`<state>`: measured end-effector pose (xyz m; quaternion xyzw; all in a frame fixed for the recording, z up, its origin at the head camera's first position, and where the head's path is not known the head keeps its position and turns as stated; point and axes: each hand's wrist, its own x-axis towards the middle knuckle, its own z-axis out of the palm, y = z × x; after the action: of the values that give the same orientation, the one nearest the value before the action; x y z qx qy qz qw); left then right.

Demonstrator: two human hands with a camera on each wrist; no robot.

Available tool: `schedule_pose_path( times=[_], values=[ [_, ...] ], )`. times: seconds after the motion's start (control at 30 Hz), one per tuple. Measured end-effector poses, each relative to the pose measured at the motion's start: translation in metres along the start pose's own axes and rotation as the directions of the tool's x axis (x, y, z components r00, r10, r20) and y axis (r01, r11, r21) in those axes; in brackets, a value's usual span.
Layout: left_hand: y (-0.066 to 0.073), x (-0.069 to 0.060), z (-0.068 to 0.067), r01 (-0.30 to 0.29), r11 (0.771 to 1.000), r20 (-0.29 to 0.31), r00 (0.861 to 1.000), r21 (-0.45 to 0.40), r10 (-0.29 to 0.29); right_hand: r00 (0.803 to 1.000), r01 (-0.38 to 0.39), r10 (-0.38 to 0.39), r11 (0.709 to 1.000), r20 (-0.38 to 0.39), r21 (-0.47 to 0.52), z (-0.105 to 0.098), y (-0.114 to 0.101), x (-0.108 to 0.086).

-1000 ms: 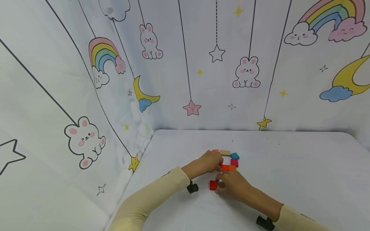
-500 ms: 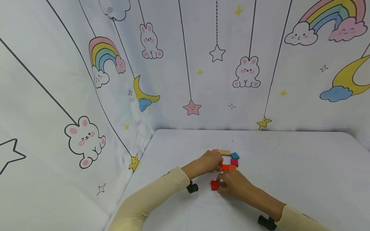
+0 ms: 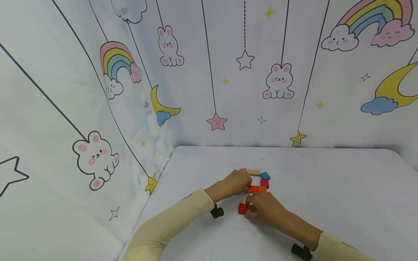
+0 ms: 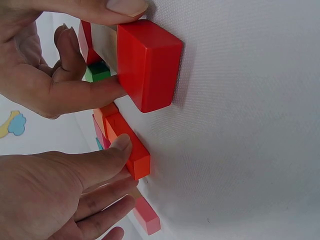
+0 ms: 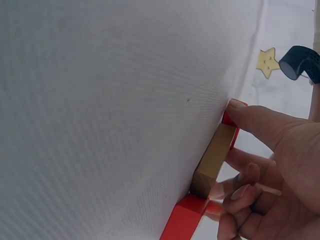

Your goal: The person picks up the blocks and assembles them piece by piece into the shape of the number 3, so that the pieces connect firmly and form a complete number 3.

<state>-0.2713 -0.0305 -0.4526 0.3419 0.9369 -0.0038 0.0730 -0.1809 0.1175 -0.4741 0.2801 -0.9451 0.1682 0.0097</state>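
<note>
My right hand [image 3: 266, 208] pinches a red block [image 4: 150, 65] between thumb and index finger on the white table. A plain wooden block [image 5: 215, 162] stands in line with it, followed by a second red block [image 5: 186, 217]; in the head view the hand hides both. My left hand [image 3: 236, 183] pinches an orange-red block [image 4: 127, 142] further back, thumb on the near side and fingers behind. An orange block [image 3: 262, 189] sits at that block's right end. Part of a green block [image 4: 98, 72] shows behind the right hand in the left wrist view.
Behind the hands, a magenta block [image 3: 264, 183], a teal block [image 3: 265, 175], a tan block [image 3: 253, 173] and a pink block [image 3: 243, 169] curve round to the left. White tablecloth [image 3: 336, 195] extends to the right. A printed curtain [image 3: 248, 90] rises behind the table.
The right hand has shifted slightly right, and the red block it pinches has moved slightly right too. The left hand and the blocks at the back have stayed put.
</note>
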Motion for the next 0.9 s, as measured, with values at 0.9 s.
schedule_pose_path(
  times=[0.9],
  values=[
    [0.0001, 0.0011, 0.0, 0.01, 1.0, 0.012, 1.0, 0.003, -0.01, 1.0, -0.003, 0.001, 0.998, -0.021, -0.068, 0.0025, 0.0029, -0.0022]
  ],
)
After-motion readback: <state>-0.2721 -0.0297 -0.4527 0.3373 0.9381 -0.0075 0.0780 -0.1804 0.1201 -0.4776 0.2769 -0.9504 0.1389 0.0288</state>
